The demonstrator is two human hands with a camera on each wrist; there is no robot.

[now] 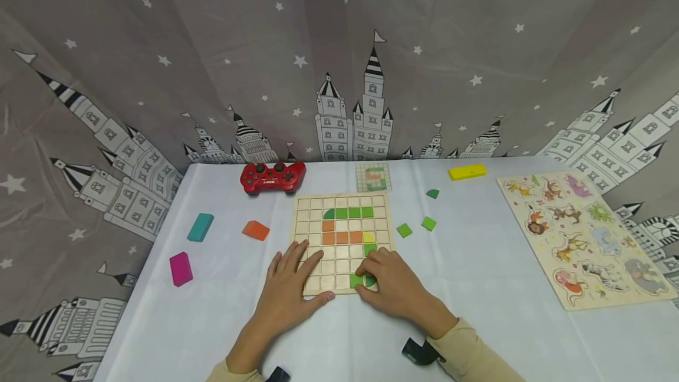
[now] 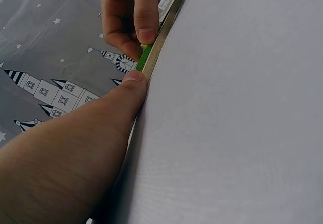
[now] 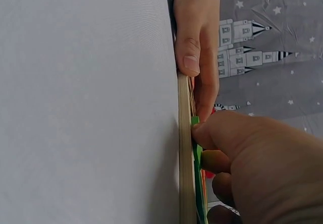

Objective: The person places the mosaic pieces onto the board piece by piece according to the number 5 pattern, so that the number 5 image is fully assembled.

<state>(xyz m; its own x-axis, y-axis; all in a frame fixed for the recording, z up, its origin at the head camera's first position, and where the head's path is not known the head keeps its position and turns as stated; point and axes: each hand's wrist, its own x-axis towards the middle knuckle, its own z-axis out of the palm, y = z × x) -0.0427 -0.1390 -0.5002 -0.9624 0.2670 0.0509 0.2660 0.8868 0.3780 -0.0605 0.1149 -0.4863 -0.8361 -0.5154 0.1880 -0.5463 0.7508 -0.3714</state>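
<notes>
A wooden grid board (image 1: 313,282) lies on the white table with green, orange and yellow tiles set in it. My left hand (image 1: 286,287) rests on the board's lower left part, fingers spread, thumb at the near edge. With thumb and forefinger, my right hand (image 1: 395,285) pinches a light green square tile (image 1: 356,281) in the bottom row; in the right wrist view this green tile (image 3: 195,120) sits slightly tilted against the board's edge. Beside it, a dark green rounded tile (image 1: 371,280) is partly hidden under the right hand.
Loose green squares (image 1: 404,230) and a dark green rounded piece (image 1: 432,193) lie right of the board. Behind it are a small pattern card (image 1: 373,177) and a red game controller (image 1: 273,177). Coloured blocks (image 1: 200,227) lie left, an animal puzzle (image 1: 546,252) right.
</notes>
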